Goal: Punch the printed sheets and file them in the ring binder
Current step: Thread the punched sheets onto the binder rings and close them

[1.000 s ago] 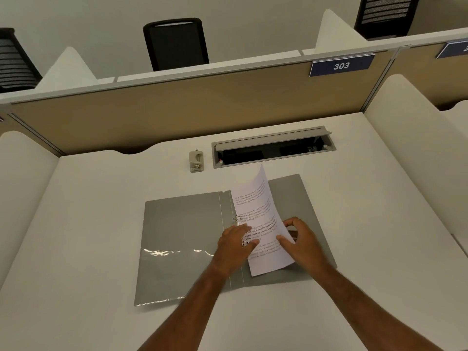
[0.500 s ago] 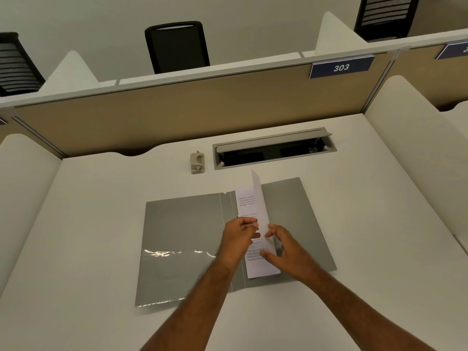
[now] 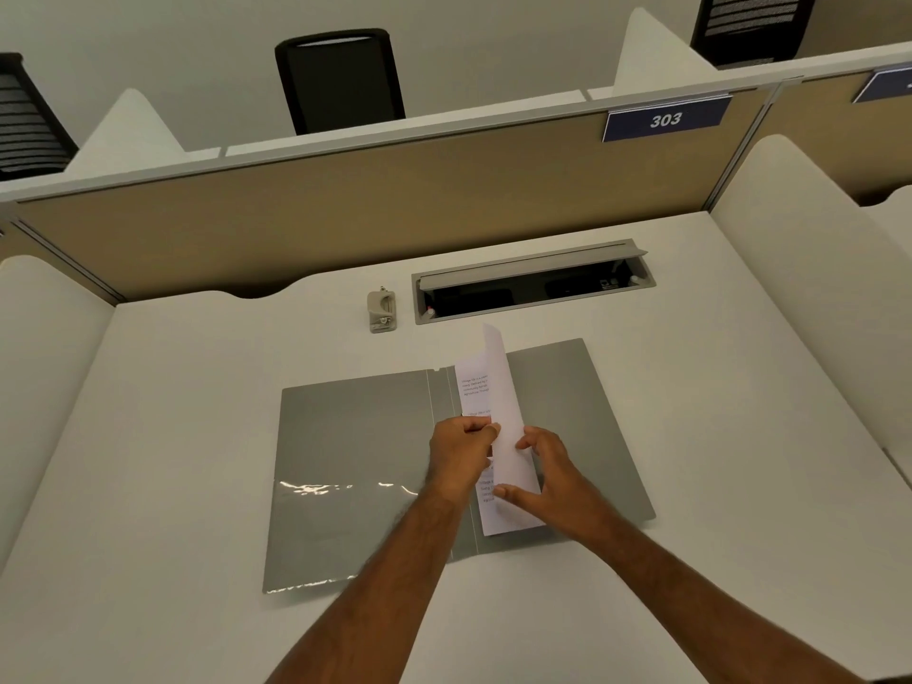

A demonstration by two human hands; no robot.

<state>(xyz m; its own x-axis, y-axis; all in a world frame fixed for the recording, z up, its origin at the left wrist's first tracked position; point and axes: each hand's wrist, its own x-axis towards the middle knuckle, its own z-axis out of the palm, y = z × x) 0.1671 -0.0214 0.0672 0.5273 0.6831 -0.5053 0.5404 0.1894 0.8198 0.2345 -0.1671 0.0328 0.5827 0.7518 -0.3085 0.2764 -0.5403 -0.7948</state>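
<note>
A grey ring binder [image 3: 355, 436] lies open and flat on the white desk. White printed sheets [image 3: 498, 387] stand almost on edge over its spine, curled upward. My left hand [image 3: 459, 456] pinches the sheets' left edge near the middle. My right hand [image 3: 543, 476] presses against the back of the sheets, fingers spread along their lower part. The binder rings are hidden behind my hands and the paper. A small grey hole punch [image 3: 381, 310] stands at the back, left of the cable tray.
An open cable tray [image 3: 533, 283] is set into the desk [image 3: 172, 412] behind the binder. White side panels [image 3: 814, 269] and a tan back partition [image 3: 345, 209] with a "303" sign enclose the desk. Black chairs stand beyond.
The sheets have swung up from lying slanted over the right cover to nearly on edge. My right hand slid left to press on them; my left hand moved up to pinch the edge.
</note>
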